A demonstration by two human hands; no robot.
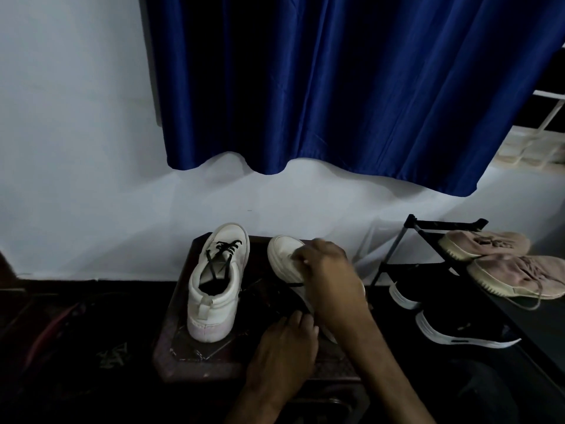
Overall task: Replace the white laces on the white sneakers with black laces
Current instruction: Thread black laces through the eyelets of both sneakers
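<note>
Two white sneakers stand on a dark wooden stool (183,359). The left sneaker (214,289) is upright with its heel toward me and has a black lace (224,252) threaded through its eyelets. The right sneaker (284,255) is mostly covered by my hands, so only its toe and sole edge show. My right hand (328,270) lies over its top, fingers curled at the eyelet area. A taut black lace (294,284) runs out from under that hand. My left hand (286,344) is at the sneaker's near end, fingers curled where the lace leads down.
A black shoe rack (394,255) stands to the right, with two pink sneakers (501,258) on top and black sneakers with white soles (458,328) below. A blue curtain (336,87) hangs on the white wall behind. The floor to the left is dark.
</note>
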